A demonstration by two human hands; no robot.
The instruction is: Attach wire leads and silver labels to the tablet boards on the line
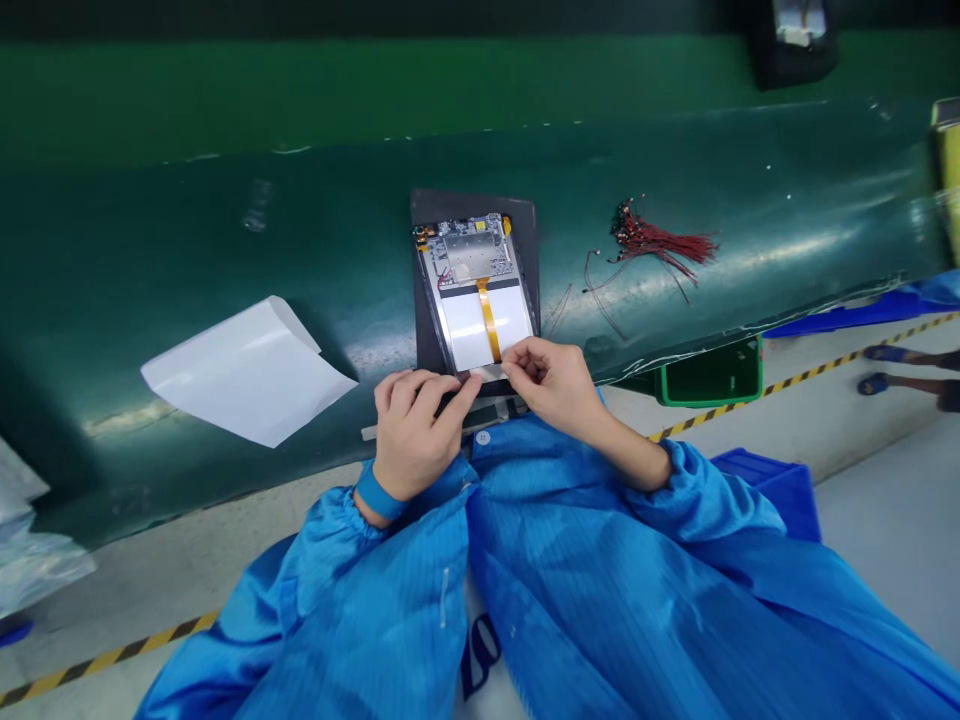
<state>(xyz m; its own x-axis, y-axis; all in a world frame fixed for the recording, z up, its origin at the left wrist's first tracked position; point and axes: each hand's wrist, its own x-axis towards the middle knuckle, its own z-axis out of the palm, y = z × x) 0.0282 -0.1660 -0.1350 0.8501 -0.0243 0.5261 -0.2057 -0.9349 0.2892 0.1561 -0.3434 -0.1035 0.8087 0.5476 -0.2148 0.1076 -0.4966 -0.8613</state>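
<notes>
Opened device (469, 325) sits mid-frame on a dark board (526, 235). Their right hand (562, 388) pinches a pale strip (492, 372) at its bottom edge; left hand (415, 432) curls there, can't tell if gripping. Looks like strip handling; next move probably needs a light touch.

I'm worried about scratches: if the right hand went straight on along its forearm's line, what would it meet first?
Probably the white panel of the open device, just past the right hand; how high the hand sits above it is unclear.

room beyond device (472, 292), red wires (666, 244) right, sheet (251, 370) left
</notes>
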